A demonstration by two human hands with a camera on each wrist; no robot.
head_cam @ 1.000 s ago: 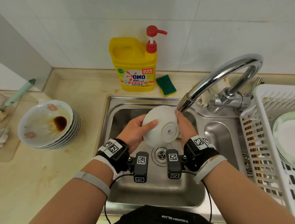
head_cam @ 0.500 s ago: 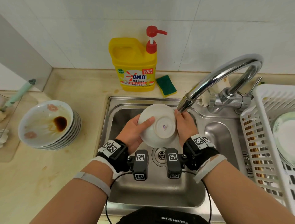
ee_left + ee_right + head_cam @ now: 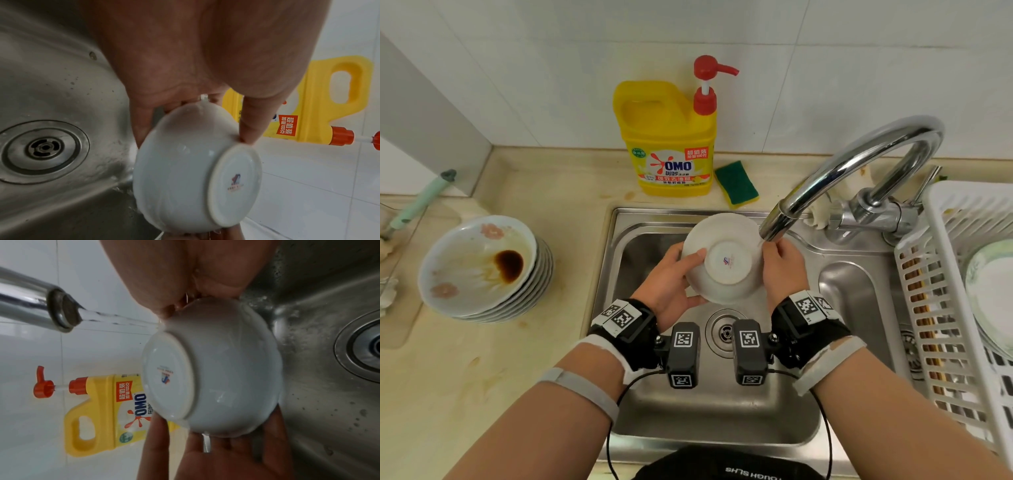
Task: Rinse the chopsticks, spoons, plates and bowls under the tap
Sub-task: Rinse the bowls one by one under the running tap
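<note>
Over steel sink [image 3: 784, 404], beige counter [image 3: 465, 377], white tiled wall [image 3: 551, 68]

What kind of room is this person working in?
Most likely a home kitchen: a stainless steel sink with a running tap, a yellow dish soap bottle, and stacked dirty plates on the counter.

Glossy white ceramic bowl [image 3: 722, 258]; shiny steel sink [image 3: 852, 284], chrome tap [image 3: 859, 161]; plastic rack [image 3: 941, 308].
</note>
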